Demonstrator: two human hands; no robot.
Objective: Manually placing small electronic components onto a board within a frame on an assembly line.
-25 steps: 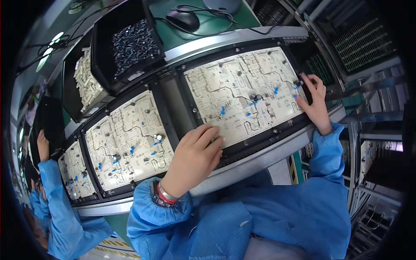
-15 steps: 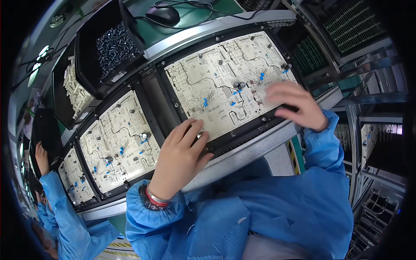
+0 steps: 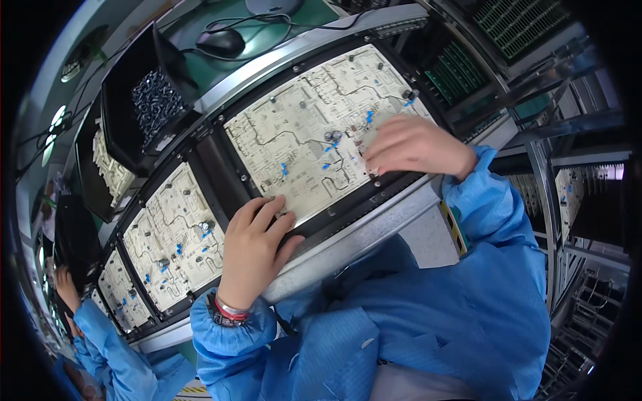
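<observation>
A cream circuit board [image 3: 311, 167] with small blue and black parts sits in a black frame in front of me. My left hand [image 3: 254, 244] lies over the board's near left corner, its fingers apart and the fingertips touching the board and the frame's edge. Over the near right part of the board, my right hand [image 3: 418, 146] has its fingers drawn together, tips down at the board's near edge. Whatever is between those fingertips is hidden or too small to name. Two round capacitors [image 3: 332, 136] stand near the board's middle.
More framed boards [image 3: 175, 230] continue along the line to the left. Black bins hold dark screws [image 3: 157, 103] and white parts [image 3: 112, 170]. A mouse [image 3: 221, 41] lies behind the metal rail. Racks [image 3: 568, 207] stand at right. A co-worker's hand [image 3: 67, 289] is at far left.
My right hand has moved left and nearer along the board, and its spread fingers have drawn together. My left hand stays at the near left corner. The whole view has shifted slightly.
</observation>
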